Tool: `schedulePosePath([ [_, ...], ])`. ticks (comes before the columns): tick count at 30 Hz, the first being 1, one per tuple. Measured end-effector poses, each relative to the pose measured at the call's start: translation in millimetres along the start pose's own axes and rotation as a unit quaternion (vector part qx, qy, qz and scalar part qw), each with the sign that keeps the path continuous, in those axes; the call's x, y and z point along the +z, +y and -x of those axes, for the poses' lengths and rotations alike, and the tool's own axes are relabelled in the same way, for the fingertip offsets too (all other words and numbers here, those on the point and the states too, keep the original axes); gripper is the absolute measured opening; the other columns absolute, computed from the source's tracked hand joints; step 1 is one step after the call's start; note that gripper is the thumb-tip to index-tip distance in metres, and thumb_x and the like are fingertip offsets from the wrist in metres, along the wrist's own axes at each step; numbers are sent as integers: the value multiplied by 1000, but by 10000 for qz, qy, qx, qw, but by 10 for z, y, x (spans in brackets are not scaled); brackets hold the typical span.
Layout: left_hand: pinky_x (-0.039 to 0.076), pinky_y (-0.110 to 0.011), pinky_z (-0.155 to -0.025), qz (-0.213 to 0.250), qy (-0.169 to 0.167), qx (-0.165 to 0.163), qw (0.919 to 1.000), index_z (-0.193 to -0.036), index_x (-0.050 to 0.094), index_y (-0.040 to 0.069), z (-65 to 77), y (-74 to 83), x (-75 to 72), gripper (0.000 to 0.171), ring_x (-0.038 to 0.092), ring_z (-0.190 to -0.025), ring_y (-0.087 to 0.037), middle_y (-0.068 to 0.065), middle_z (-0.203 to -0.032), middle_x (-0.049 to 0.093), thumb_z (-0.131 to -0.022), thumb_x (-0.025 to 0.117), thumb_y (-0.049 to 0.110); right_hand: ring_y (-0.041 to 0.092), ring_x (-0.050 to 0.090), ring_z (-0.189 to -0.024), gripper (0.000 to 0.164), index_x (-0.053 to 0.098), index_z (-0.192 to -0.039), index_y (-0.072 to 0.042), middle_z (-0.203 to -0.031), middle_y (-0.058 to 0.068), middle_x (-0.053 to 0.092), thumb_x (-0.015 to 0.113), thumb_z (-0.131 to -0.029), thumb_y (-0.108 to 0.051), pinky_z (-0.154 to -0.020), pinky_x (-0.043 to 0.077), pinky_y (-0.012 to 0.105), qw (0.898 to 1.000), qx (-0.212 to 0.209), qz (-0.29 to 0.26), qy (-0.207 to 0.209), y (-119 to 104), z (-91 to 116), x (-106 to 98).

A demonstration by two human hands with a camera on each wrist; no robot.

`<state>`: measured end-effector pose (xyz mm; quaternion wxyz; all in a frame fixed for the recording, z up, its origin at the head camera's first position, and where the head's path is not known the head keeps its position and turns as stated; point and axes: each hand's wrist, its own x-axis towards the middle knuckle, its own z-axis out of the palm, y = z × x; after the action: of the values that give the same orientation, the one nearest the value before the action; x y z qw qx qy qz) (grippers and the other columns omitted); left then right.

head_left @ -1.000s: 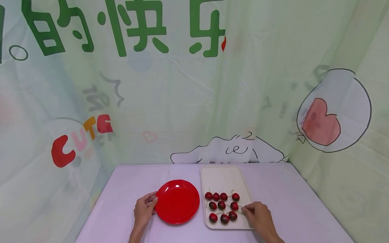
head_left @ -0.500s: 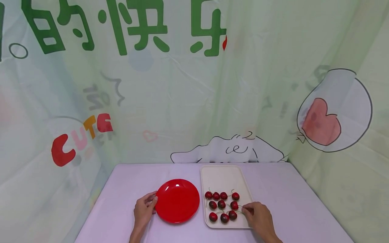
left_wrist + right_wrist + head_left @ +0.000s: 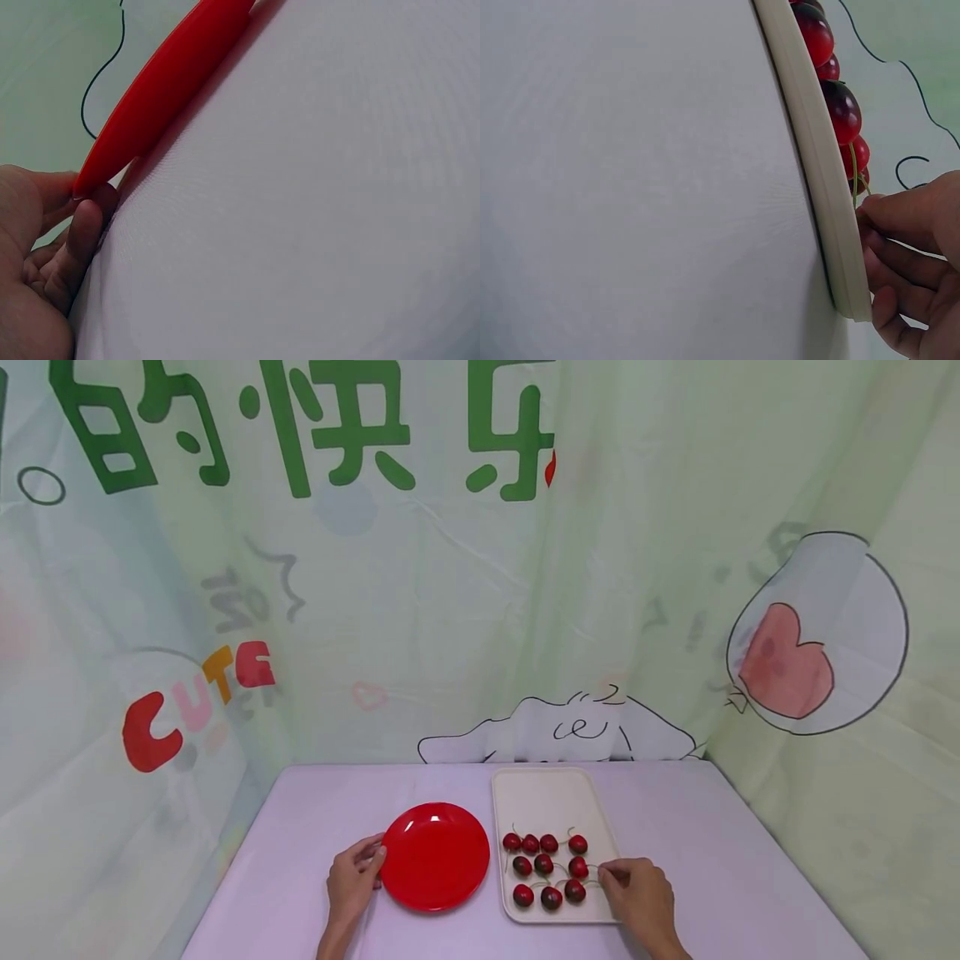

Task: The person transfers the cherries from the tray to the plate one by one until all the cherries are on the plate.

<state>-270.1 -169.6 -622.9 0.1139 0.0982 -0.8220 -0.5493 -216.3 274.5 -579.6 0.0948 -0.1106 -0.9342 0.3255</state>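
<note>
Flat on the table lies a round red plate point(image 3: 435, 857), whose left rim my left hand point(image 3: 352, 877) holds between thumb and fingers. The left wrist view shows the plate's underside and those fingers point(image 3: 86, 225) at its edge. To the right, several dark red cherries with green stems lie in rows on a cream tray point(image 3: 547, 793). My right hand point(image 3: 641, 893) is at the tray's right edge, its thumb and forefinger pinching the stem of a cherry point(image 3: 577, 867). Close up in the right wrist view, two green stems point(image 3: 855, 176) run toward the fingertips; the exact grip is partly hidden.
A pale lilac cloth covers the table point(image 3: 697, 827). Behind it and at both sides hangs a printed curtain point(image 3: 465, 610). The far half of the tray is bare, and a narrow gap separates plate and tray.
The head view has shifted slightly. My right hand and the two cherries nearest it have edged a little right against the other cherries. The left hand keeps its hold on the plate.
</note>
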Motion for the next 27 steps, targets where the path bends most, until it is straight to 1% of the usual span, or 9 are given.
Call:
schedulePosePath([
  [7, 58, -19, -58, -58, -15, -29, 10000, -138, 75, 7, -6, -19, -10, 32, 69, -65, -12, -22, -123, 79, -107, 72, 14, 14, 73, -74, 7, 86, -95, -5, -84, 7, 83, 84, -92, -11, -68, 51, 35, 9997, -43, -197, 162, -22, 21, -51],
  [11, 58, -19, -58, -35, -38, -38, 10000, -138, 75, 8, -9, -20, -10, 32, 68, -65, -12, -21, -123, 79, -107, 72, 15, 13, 73, -74, 7, 87, -96, -5, -84, 7, 83, 85, -91, -10, -70, 50, 33, 9991, 35, -364, 202, -45, 28, -74],
  [17, 58, -19, -58, -32, -68, -82, 9999, -138, 75, 8, 4, -17, -15, 33, 68, -66, -12, -20, -124, 79, -107, 72, 16, 9, 74, -72, 9, 87, -99, -5, -82, 4, 83, 85, -93, -11, -75, 51, 31, 9976, 215, -653, 123, -36, 43, -83],
  [19, 58, -19, -58, -23, -84, -86, 9999, -138, 75, 8, 10, -17, -16, 33, 68, -66, -12, -20, -123, 79, -107, 72, 15, 9, 76, -70, 9, 87, -99, -4, -82, 4, 83, 84, -93, -11, -75, 51, 28, 9960, 292, -841, 90, -28, 47, -85],
  [21, 58, -19, -58, -11, -102, -69, 9999, -138, 75, 8, 13, -18, -16, 32, 68, -65, -12, -20, -123, 79, -107, 72, 15, 11, 77, -70, 10, 87, -100, -3, -83, 5, 84, 84, -94, -10, -74, 51, 22, 9931, 379, -1111, 60, -16, 44, -82],
  [24, 58, -19, -58, 17, -114, -50, 9999, -138, 75, 7, 14, -16, -17, 32, 68, -65, -12, -20, -122, 79, -107, 71, 14, 13, 79, -69, 11, 86, -102, 0, -84, 7, 84, 82, -95, -7, -70, 49, 14, 9865, 519, -1552, -16, 17, 20, -67],
  [27, 58, -19, -59, 4, -127, -15, 9999, -138, 75, 7, 15, -17, -21, 32, 67, -65, -11, -20, -122, 79, -107, 71, 15, 16, 80, -70, 13, 84, -105, 3, -85, 9, 84, 81, -96, -6, -69, 50, 12, 9796, 675, -1890, -103, 53, -9, -58],
])
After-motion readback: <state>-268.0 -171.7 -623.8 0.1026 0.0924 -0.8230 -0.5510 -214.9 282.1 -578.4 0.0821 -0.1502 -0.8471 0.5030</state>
